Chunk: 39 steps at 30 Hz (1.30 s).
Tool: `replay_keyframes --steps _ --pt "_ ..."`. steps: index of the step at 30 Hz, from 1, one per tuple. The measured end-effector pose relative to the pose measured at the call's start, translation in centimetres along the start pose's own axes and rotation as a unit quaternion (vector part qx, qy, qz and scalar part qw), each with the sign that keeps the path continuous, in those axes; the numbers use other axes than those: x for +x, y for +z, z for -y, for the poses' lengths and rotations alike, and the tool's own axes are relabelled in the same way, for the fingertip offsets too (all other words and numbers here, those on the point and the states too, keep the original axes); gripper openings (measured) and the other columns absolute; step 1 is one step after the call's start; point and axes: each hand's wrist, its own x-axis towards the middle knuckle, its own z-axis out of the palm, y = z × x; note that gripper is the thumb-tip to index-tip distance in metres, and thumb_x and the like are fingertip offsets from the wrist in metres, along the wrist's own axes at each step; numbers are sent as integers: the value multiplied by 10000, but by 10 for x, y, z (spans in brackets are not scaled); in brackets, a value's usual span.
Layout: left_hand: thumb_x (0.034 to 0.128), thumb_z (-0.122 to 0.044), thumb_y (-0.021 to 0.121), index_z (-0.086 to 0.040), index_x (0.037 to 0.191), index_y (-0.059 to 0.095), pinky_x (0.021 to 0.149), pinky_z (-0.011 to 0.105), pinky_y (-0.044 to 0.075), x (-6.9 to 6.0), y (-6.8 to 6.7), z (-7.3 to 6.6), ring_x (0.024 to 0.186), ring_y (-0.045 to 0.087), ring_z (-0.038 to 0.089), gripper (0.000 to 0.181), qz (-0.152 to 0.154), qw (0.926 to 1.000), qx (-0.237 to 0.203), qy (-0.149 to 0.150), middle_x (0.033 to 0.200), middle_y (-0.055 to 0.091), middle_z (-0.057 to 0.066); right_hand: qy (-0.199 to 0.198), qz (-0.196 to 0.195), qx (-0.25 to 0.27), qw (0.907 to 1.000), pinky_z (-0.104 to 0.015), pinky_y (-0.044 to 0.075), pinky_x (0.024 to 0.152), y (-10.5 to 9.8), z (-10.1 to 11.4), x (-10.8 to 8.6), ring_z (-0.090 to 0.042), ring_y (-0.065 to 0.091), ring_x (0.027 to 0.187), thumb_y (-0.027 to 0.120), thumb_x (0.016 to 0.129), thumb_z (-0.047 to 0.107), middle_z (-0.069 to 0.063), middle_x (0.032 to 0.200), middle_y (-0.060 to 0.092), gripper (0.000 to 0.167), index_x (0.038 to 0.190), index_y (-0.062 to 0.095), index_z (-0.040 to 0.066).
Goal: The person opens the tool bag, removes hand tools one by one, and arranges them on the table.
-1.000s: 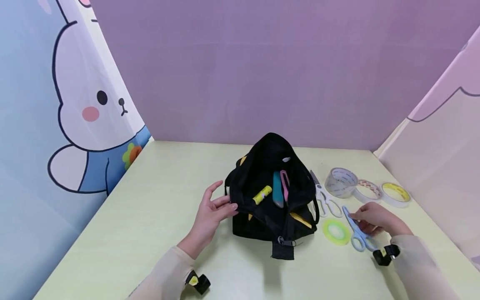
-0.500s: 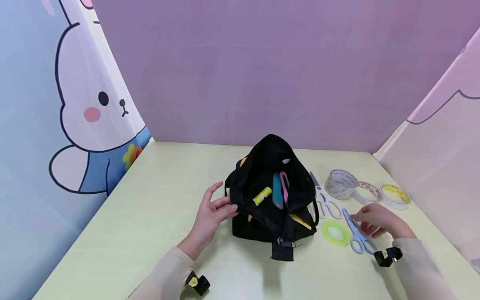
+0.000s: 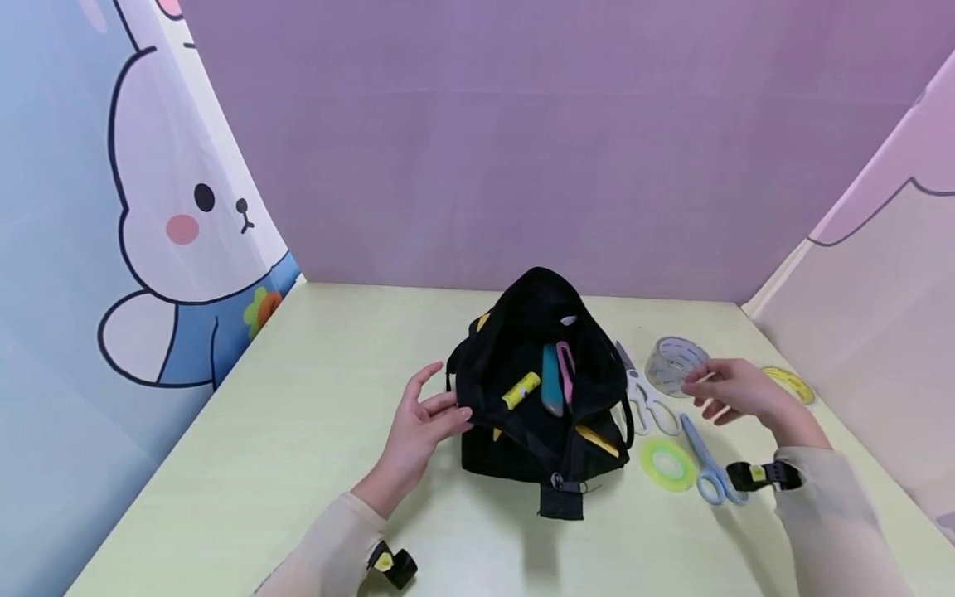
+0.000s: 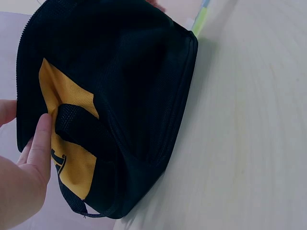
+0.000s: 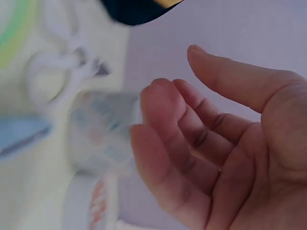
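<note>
A black bag (image 3: 507,452) stands with its mouth spread; inside lie a yellow tube (image 3: 521,390), a teal cutter (image 3: 552,381) and a pink cutter (image 3: 565,373). My left hand (image 3: 410,439) holds the bag's left rim, and in the left wrist view its fingers lie against the yellow patch (image 4: 76,167). My right hand (image 3: 746,398), empty with fingers loosely bent, hovers beside the clear tape roll (image 3: 675,366), partly covering the rolls behind it. In the right wrist view the roll (image 5: 103,132) appears past the fingertips, apparently not gripped.
Right of the bag lie white-handled scissors (image 3: 647,406), a green tape ring (image 3: 667,464) and blue scissors (image 3: 709,464). A yellow-cored tape roll (image 3: 794,385) is at the right, partly behind the right hand. The pale table (image 3: 336,356) meets a purple backdrop.
My right hand has lifted off the blue scissors and moved away from me toward the tape rolls, leaving the scissors on the table. The left hand has stayed on the bag.
</note>
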Motion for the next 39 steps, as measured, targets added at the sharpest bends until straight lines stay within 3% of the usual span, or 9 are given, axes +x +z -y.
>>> replay_keyframes --steps 10,19,32,36,39 --pt "861 168 612 -55 1513 243 784 332 588 0 -1 0 820 700 132 782 -15 10000 -10 31 1113 692 171 -708 -85 -18 9974 -368 592 624 6 80 25 -234 666 701 628 988 168 -38 839 670 335 1187 547 -89" --pt "858 172 614 -79 1501 269 785 334 588 0 -1 1 815 699 137 772 -24 10000 -44 17 1101 694 164 -1100 -96 -210 9937 -398 599 645 25 135 48 -270 668 719 645 981 187 -156 906 677 307 1170 597 -51" --pt "862 172 612 -64 1508 255 790 337 587 0 -3 0 822 700 136 775 25 10000 -33 14 1107 692 166 -1613 526 -55 9855 -419 597 664 59 174 94 -273 666 740 677 957 168 -75 861 687 268 1146 628 -15" --pt "863 170 612 -51 1515 236 793 337 586 1 -3 0 825 700 136 784 55 10000 -41 26 1105 691 166 -1684 930 -110 9813 -397 597 659 73 178 111 -248 669 739 691 942 152 -64 851 701 278 1144 630 -28" --pt "868 167 613 -53 1516 233 795 335 586 1 -4 0 828 700 137 782 52 10000 -34 4 1105 691 163 -1708 1364 -438 9748 -374 592 674 87 179 123 -258 674 789 700 931 140 -72 873 716 277 1140 638 -30"
